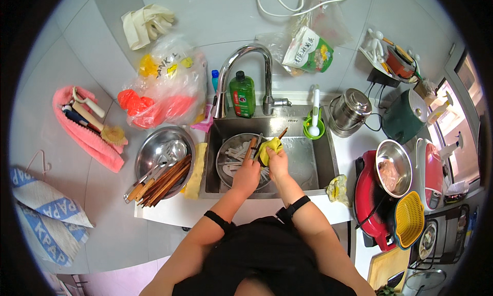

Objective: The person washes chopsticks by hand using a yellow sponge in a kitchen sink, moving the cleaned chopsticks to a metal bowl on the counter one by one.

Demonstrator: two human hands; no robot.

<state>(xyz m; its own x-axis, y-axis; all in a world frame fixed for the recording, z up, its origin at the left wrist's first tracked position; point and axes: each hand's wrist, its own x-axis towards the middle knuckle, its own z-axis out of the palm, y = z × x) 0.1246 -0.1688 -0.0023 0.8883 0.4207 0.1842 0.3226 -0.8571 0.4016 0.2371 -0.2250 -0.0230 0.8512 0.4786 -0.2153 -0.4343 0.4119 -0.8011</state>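
Over the steel sink (pixel 304 192), my left hand (pixel 246 175) is closed around a brown wooden stick or handle (pixel 250 147); its exact kind is unclear. Close beside it, my right hand (pixel 278 165) grips a yellow cloth (pixel 268 149). The tip of a thin brown stick (pixel 283 133) pokes out past the cloth, and the wrapped part is hidden. Beneath both hands a round metal basin (pixel 220 161) stands in the sink, holding several white spoons and other pale utensils (pixel 237 153).
Left of the sink, a steel bowl (pixel 148 145) holds chopsticks (pixel 169 184) and utensils. The faucet (pixel 265 64) arches behind, beside a green detergent bottle (pixel 242 95). A green cup (pixel 308 128) with a white brush sits at the sink's right rim. A crumpled cloth (pixel 338 190) lies right.
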